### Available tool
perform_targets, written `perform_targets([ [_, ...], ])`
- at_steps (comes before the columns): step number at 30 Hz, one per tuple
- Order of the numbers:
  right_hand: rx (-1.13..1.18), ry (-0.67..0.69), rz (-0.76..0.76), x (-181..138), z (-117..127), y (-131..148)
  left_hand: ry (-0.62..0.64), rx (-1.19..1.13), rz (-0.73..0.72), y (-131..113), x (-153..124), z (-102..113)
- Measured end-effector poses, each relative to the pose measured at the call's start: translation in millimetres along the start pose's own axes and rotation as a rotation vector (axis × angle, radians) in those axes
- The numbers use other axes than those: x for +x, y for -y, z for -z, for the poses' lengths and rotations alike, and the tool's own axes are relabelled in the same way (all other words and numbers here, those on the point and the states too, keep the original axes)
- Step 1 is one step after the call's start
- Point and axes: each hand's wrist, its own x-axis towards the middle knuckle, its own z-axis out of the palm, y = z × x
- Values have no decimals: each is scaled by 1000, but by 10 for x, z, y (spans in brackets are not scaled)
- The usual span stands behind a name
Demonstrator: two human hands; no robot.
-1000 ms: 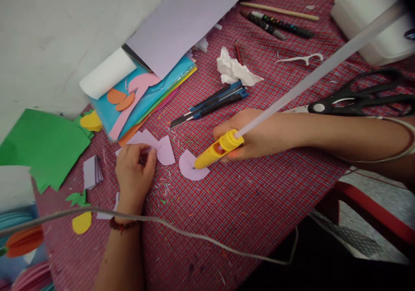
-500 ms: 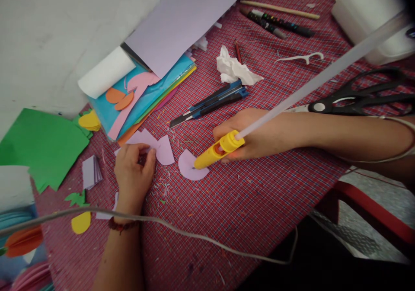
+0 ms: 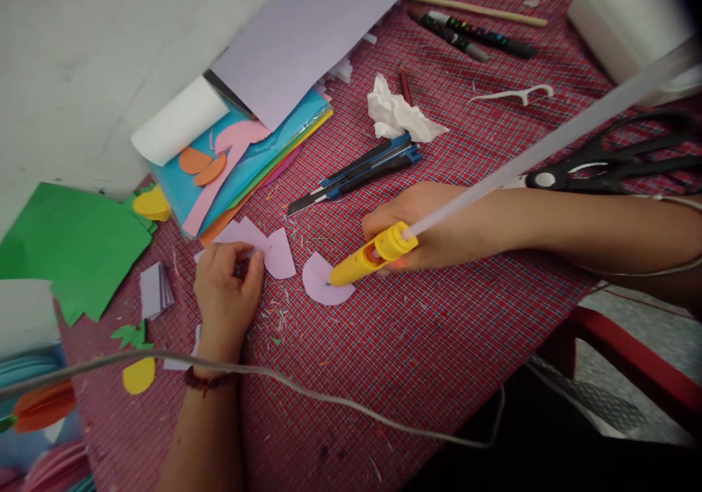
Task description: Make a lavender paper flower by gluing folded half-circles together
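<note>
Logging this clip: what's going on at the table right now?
A person's right hand holds a yellow glue gun with its tip on a lilac half-round paper piece. The left hand presses on other lilac cut-outs beside it. A utility knife, scissors and coloured paper lie on the red checked cloth.

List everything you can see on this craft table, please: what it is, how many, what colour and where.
glue gun: one, yellow, nozzle on a lilac piece
glue stick: one, translucent white, sticking out of the gun's back
lilac paper pieces: several, mid-table
coloured paper stack: one, mixed colours, upper left
green paper: one sheet, far left
utility knives: apparently two, blue and black, centre
scissors: one pair, black, right
crumpled tissue: one, white, upper centre
pens: a few, dark, top
cord: one, grey, across the front
tablecloth: one, red checked
left hand: pressing lilac pieces
right hand: gripping the glue gun
</note>
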Motion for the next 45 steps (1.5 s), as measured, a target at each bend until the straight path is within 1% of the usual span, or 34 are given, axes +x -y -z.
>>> perform_targets([
  [5,-14,16,-23,-4,11,16,10,7,8,-8,1,5],
  [13,5,16,-18,-4,11,14,14,-1,15,-8,4,2],
  [22,-10,37,-57,-8,17,34,19,4,25,-2,-2,11],
  [35,-92,55,-103,-28,16,45,10,1,17,-2,-1,8],
  [39,-61,70,-124,-15,12,63,15,4,10,-12,-3,15],
  [43,51,-7,-54,19,-19,48,24,41,-15,-33,-8,25],
  [45,98,-19,-17,28,-32,37,32,47,-27,-28,-9,27],
])
